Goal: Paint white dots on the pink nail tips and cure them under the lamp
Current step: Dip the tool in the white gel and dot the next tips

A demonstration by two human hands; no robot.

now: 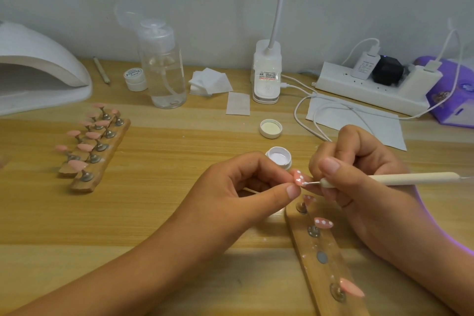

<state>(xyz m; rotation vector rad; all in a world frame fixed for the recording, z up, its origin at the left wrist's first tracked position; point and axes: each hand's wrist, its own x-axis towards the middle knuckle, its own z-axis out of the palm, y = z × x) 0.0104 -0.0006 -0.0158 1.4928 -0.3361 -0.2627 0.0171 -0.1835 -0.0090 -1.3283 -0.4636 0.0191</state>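
1. The left hand [246,187] pinches a pink nail tip [298,177] between thumb tip and forefinger tip. Its other fingers curl loosely into the palm.
2. The right hand [359,174] grips a cream dotting tool [410,178] like a pen, thumb and fingers curled round the front of the handle. The tool's thin metal point touches the lower edge of the held tip, with a white blob there.
3. The held tip sits just right of the frame's centre and already bears white dots. The open white paint pot [279,158] stands just beyond it at 11 o'clock, and the pot's lid [270,129] lies farther off the same way.
4. At 5 o'clock from the hands a wooden holder strip [323,272] carries two dotted tips [323,222] and one plain pink tip [351,287]. One metal disc between them is bare.
5. At 9 o'clock of the frame, two more holder strips [102,159] carry plain pink tips.
6. The curing lamp [38,72] sits at 10 o'clock, cut off by the left edge.
7. Hard to tell:
   - The fingers hide what lies under the held tip, so I cannot tell whether it sits on a stand.
   - The near strip runs out of the bottom edge.
   - The tool's far end blurs at the right edge.
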